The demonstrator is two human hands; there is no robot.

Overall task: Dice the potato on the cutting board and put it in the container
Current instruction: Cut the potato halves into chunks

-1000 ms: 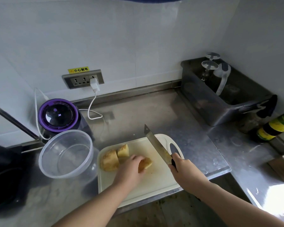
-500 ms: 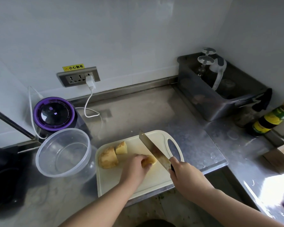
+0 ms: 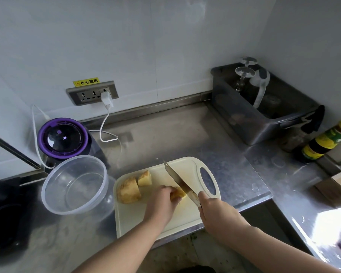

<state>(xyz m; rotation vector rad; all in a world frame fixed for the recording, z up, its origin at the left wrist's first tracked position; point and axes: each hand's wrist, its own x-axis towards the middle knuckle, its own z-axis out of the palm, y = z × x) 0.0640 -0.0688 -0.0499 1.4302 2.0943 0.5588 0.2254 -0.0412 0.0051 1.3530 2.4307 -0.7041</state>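
On the steel counter (image 3: 165,138), the clear container (image 3: 77,192) sits just beside the cutting board's (image 3: 146,217) left edge. The left hand (image 3: 161,203) grips a potato piece (image 3: 178,193) mid-board. The right hand (image 3: 215,211) grips the knife (image 3: 177,180), its blade on that piece, maybe cutting in. Two more chunks (image 3: 128,191) lie near the board's back-left corner.

The potato (image 3: 135,189), yellow-brown, is cut in three on the cream board (image 3: 185,217), which lies flat on the counter under both hands. One piece (image 3: 179,192) sits under the curled fingers of the left hand (image 3: 161,203). The knife (image 3: 177,180), gripped by the right hand (image 3: 215,211), slants across that piece's right end. Left of the left hand lies a big chunk (image 3: 127,194), and a small wedge (image 3: 145,178) touches its far side. Further left, just beside the board, the clear round container (image 3: 77,156) stands upright and empty.
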